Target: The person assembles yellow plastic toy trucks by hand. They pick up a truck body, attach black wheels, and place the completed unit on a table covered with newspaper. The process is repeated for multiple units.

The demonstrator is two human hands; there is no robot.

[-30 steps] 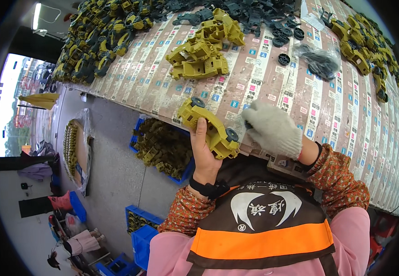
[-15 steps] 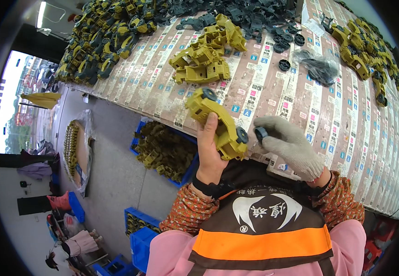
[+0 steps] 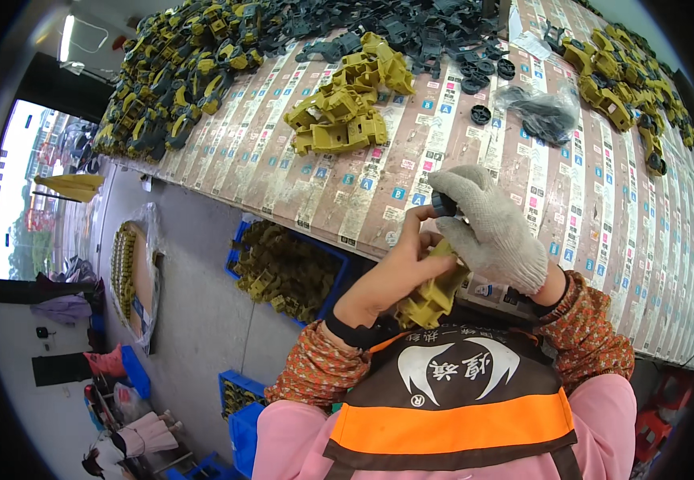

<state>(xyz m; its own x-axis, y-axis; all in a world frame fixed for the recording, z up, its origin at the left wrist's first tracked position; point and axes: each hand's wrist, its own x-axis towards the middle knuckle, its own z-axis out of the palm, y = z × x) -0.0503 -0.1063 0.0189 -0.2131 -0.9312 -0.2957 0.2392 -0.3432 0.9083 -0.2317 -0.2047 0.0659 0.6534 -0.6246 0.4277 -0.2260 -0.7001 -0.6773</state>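
Bare left hand [image 3: 391, 276]: curled shut around one piece, its index finger stretched toward 1 o'clock with the tip at the wheel; whether it presses there, I cannot tell.
Gloved right hand [image 3: 495, 236]: in pale grey knitted fabric, pinching a small round dark plastic wheel [image 3: 443, 205] between thumb and fingers, at the glove's 10 o'clock.
Mustard-yellow moulded-plastic toy vehicle body [image 3: 433, 304]: in the left grip, tilted, its lower end toward 6 o'clock; the hands cover much of it.
Worktable, covered in printed brown-and-white sheeting [image 3: 603, 224]: stretches from 10 round to 3 o'clock of the hands.
Small stack of empty yellow plastic bodies [image 3: 347, 104]: on the table, 11 o'clock.
Large heap of yellow-and-dark plastic pieces [image 3: 179, 80]: 10 o'clock, along the table's edge.
Spread of dark grey plastic parts [image 3: 419, 32]: 12 o'clock, at the far side.
Loose dark spoked wheel [image 3: 481, 114]: between 12 and 1 o'clock, just beside a clear plastic bag with dark contents [image 3: 543, 112] at 1 o'clock.
Second yellow-and-dark heap [image 3: 627, 80]: between 1 and 2 o'clock.
Blue plastic crate [image 3: 337, 290]: 9 o'clock, below table level, filled with yellow pieces.
Dark brown apron with an orange band [image 3: 451, 416]: 6 o'clock.
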